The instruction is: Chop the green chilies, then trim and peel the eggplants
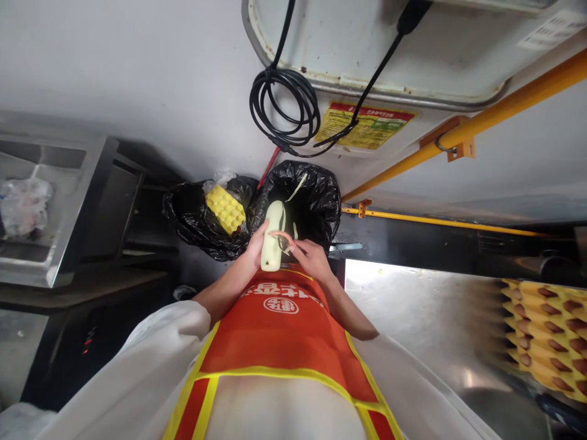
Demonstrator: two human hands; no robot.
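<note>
My left hand [257, 247] is closed around the side of a long, pale-green gourd [272, 244], which looks mostly peeled and has a dark spot near its lower end. Fingers of my right hand [312, 260] grip a peeler [285, 239] with an orange-pink handle, close against the gourd's right side. A strip of peel hangs near the peeler. Below both hands, a bin lined with a black bag [316, 201] has a pale peel strip [297, 187] lying across its inner side.
Left of the bin, another black bag [190, 214] holds a yellow egg tray [225, 209]. A steel sink [68, 244] stands at far left. On the right are trays of brown eggs [548, 333] on a metal surface. A yellow pipe [504, 116] and coiled black cable [284, 110] run along the wall.
</note>
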